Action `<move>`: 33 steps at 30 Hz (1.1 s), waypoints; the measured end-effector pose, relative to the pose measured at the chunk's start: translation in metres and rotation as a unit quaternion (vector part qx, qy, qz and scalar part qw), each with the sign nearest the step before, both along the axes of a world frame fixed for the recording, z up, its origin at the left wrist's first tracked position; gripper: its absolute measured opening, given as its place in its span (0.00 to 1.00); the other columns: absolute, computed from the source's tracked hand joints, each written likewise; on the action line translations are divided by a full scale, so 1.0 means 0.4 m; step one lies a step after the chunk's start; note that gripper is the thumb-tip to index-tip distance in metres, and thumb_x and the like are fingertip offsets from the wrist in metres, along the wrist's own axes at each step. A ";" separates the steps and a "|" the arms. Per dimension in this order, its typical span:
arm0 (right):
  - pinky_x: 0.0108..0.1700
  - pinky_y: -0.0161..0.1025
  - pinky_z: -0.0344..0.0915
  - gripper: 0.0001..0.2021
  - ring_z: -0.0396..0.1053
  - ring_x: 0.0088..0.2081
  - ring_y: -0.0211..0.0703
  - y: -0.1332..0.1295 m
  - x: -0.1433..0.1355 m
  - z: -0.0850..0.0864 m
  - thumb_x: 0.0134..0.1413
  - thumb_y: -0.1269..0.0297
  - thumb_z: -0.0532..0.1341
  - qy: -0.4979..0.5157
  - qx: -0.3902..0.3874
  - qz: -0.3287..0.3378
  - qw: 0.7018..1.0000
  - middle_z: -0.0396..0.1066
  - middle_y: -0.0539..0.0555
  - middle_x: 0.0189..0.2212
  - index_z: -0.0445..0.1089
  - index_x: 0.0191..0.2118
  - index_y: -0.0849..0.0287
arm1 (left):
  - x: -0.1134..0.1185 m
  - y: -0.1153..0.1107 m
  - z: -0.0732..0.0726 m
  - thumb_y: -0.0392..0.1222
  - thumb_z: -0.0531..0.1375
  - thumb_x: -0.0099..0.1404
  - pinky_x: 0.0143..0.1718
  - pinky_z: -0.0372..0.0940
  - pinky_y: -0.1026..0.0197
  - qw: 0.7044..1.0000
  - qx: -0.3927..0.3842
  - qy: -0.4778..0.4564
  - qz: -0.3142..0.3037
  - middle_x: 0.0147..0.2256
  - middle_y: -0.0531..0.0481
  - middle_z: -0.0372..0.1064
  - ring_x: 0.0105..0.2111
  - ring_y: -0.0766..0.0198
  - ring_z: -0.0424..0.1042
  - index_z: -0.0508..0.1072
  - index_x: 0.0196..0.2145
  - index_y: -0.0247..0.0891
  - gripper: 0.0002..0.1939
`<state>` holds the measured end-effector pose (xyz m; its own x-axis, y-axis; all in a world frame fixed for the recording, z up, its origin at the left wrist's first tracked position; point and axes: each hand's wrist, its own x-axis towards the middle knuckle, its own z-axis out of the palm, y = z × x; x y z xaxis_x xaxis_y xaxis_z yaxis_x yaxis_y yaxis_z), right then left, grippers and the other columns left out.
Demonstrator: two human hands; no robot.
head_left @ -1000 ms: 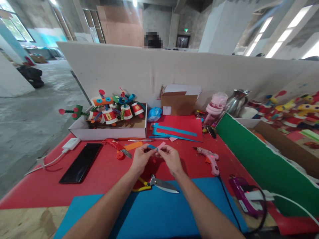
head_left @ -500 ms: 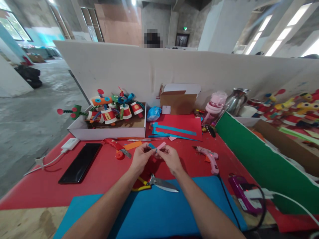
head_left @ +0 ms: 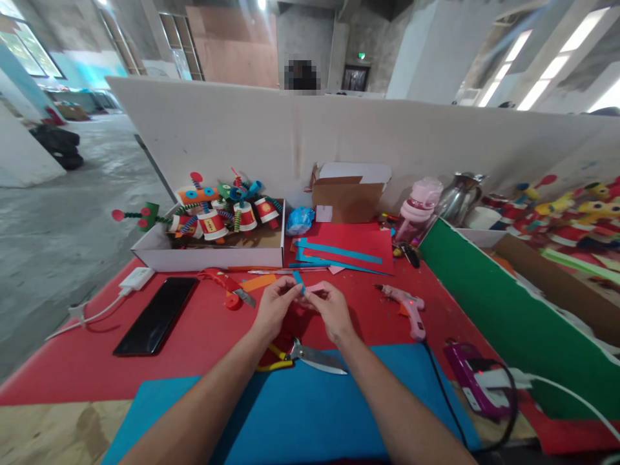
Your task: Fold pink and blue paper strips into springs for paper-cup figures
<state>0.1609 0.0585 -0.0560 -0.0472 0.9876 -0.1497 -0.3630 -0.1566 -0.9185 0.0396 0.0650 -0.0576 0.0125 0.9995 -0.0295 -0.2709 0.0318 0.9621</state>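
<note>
Both hands meet over the red table covering, fingertips pinched together. My left hand is closed on a blue paper strip, whose free end points up. My right hand is closed on a pink paper strip that lies across the blue one at the fingertips. How the strips join there is partly hidden by the fingers. Below the hands, scissors with yellow handles lie on a blue sheet. A pink glue gun rests to the right, and a red utility knife to the left.
A black phone lies at left. Paper-cup figures fill a white box at the back. Red sheets with blue strips lie ahead. At right stand a pink bottle, a green-sided box and a purple power unit.
The blue strip's free end has swung from slanting left to more upright, and the pink strip now lies flatter. Both hands stay in nearly the same place.
</note>
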 end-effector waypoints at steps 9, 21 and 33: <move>0.35 0.39 0.72 0.16 0.72 0.26 0.39 0.000 -0.001 -0.003 0.29 0.58 0.72 0.019 -0.022 -0.007 1.000 0.73 0.48 0.22 0.69 0.25 0.59 | 0.000 0.000 0.003 0.48 0.66 0.49 0.28 0.61 0.65 1.000 -0.001 0.021 0.020 0.20 0.55 0.67 0.23 0.69 0.65 0.69 0.22 0.36 0.14; 0.35 0.36 0.68 0.11 0.69 0.27 0.37 0.000 -0.004 -0.004 0.34 0.61 0.70 0.010 0.012 -0.048 0.999 0.72 0.48 0.23 0.71 0.26 0.59 | 0.002 -0.007 0.009 0.50 0.65 0.51 0.31 0.62 0.64 0.998 -0.007 0.062 -0.005 0.23 0.52 0.71 0.25 0.66 0.67 0.72 0.24 0.36 0.14; 0.33 0.36 0.66 0.14 0.65 0.24 0.35 0.013 0.001 -0.010 0.33 0.56 0.71 0.081 0.003 0.027 0.996 0.68 0.46 0.20 0.70 0.27 0.57 | 0.003 -0.003 0.001 0.49 0.68 0.46 0.26 0.59 0.66 0.999 -0.045 -0.012 -0.007 0.20 0.53 0.67 0.21 0.70 0.63 0.71 0.22 0.34 0.15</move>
